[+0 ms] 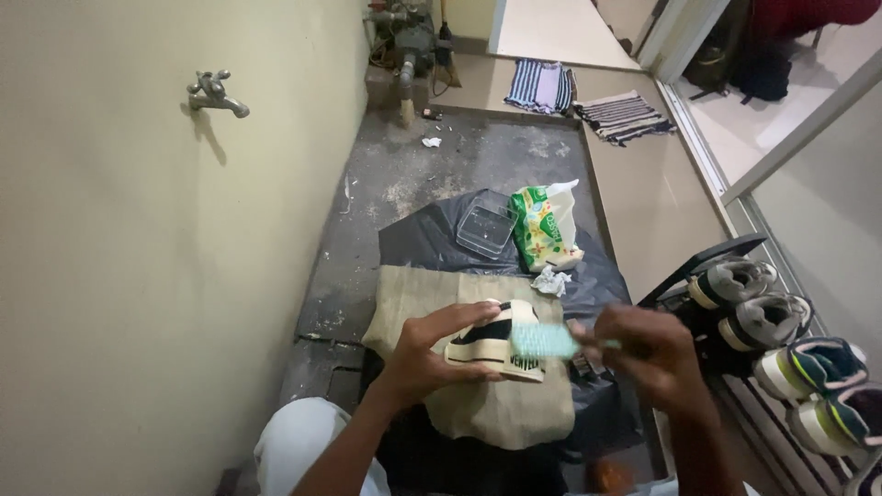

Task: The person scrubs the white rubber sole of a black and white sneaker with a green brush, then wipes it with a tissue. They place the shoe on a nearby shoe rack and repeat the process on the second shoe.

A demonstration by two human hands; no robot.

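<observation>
Left hand (432, 354) gripping cream shoe (496, 344), green detergent pouch (540, 228) beyond

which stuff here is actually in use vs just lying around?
In use:
- left hand holding the cream and black shoe
- right hand holding the light blue brush against it
- burlap cloth underneath

Lying about:
- clear plastic box
- green and white pouch
- crumpled tissue
- shoes on rack
- wall tap
- striped mats
</observation>
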